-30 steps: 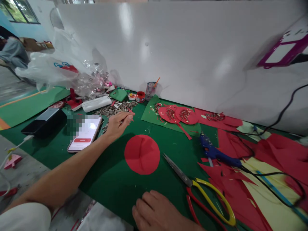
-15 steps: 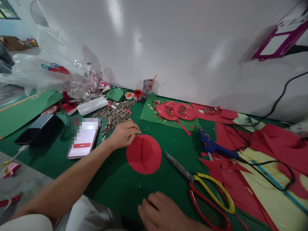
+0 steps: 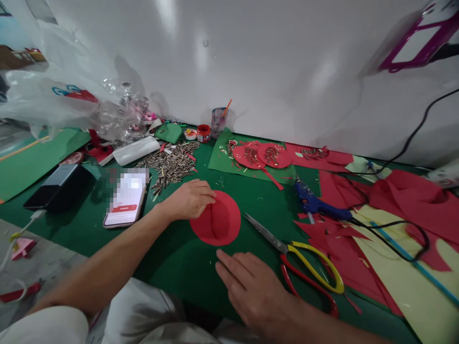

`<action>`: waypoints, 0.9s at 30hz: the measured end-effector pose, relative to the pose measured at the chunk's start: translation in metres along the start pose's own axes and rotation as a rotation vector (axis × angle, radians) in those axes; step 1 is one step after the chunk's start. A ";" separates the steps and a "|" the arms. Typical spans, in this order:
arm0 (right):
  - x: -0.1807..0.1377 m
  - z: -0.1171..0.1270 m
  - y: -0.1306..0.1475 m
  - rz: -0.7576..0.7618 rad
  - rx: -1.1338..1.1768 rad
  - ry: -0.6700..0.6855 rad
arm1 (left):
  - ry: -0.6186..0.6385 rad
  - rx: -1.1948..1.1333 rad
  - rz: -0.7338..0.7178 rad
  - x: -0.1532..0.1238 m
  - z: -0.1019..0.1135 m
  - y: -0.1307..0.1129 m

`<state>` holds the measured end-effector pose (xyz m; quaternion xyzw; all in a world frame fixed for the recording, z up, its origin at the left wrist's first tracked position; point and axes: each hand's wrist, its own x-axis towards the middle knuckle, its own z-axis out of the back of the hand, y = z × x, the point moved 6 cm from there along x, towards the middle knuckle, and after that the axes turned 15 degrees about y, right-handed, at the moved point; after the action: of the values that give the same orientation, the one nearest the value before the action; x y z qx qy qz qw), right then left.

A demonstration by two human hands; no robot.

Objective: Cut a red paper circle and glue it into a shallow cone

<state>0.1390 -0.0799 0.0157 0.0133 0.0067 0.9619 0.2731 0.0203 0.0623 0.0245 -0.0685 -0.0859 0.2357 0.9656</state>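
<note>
The red disc lies mid-frame on the green surface, creased up its middle, round, with no long axis. The left hand is on it: its fingers curl closed over the upper-left rim, and the thumb is hidden, so the exact grip is hard to make out. The right hand rests flat and spread just below the disc, near but apart. Scissors lie just right, blades pointing at the disc; seeds and a phone sit beyond the left hand
</note>
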 end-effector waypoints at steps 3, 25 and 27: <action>0.003 -0.003 -0.006 -0.082 -0.029 0.028 | -0.038 -0.018 -0.007 -0.003 0.004 0.000; 0.011 -0.013 -0.015 -0.196 -0.057 -0.019 | 0.081 -0.026 -0.047 -0.007 -0.010 -0.012; 0.012 -0.012 -0.015 -0.180 -0.069 -0.011 | 0.082 -0.027 -0.050 -0.007 -0.013 -0.011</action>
<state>0.1359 -0.0609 0.0034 0.0086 -0.0270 0.9330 0.3589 0.0210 0.0484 0.0131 -0.0890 -0.0509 0.2072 0.9729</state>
